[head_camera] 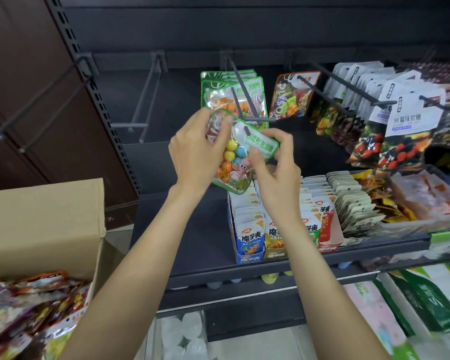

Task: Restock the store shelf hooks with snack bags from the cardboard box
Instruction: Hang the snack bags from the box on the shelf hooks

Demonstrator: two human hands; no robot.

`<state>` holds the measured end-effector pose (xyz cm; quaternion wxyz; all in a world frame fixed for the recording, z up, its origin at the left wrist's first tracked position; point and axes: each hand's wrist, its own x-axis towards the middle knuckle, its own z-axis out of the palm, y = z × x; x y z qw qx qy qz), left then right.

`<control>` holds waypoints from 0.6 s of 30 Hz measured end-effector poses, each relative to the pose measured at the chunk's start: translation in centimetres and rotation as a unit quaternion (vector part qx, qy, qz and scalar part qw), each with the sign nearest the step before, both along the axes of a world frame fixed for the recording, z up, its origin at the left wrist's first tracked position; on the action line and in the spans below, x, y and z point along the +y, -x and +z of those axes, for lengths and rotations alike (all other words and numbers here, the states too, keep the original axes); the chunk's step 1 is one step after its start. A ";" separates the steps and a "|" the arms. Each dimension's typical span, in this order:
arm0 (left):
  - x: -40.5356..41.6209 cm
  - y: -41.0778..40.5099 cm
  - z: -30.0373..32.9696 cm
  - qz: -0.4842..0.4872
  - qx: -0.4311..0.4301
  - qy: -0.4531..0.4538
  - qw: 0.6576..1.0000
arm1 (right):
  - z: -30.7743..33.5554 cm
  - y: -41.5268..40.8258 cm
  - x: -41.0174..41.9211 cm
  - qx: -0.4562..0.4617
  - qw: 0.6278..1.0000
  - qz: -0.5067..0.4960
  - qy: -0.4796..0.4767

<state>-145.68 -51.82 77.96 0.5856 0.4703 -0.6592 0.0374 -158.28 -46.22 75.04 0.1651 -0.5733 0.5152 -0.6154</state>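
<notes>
Snack bags fill the cardboard box (44, 216) at lower left. One green-edged gum-ball bag (238, 149) is gripped by left hand (196, 152) and right hand (276, 162) at the hook tip (246, 131). Hang hole should be aligned, then slid back. Empty hooks (146, 100) at left leave room.

left hand (196, 149) raised, fingers curled | right hand (276, 162) raised, pinching | forearms extended

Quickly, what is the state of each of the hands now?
Left hand: holding the green-edged candy ball bag.
Right hand: pinching the same bag.
</notes>
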 end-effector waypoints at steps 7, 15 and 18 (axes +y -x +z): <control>-4.1 0.4 2.2 0.041 -0.017 -0.040 0.998 | 0.0 -0.9 -6.5 -0.002 1.000 -0.020 -0.016; -6.3 -0.6 -0.6 0.018 -0.131 -0.009 0.991 | 1.9 -1.2 -10.6 -0.014 0.996 -0.088 -0.016; -6.4 -0.6 -1.4 0.005 -0.202 -0.079 0.976 | 2.3 -1.3 -9.9 0.025 0.992 -0.116 -0.035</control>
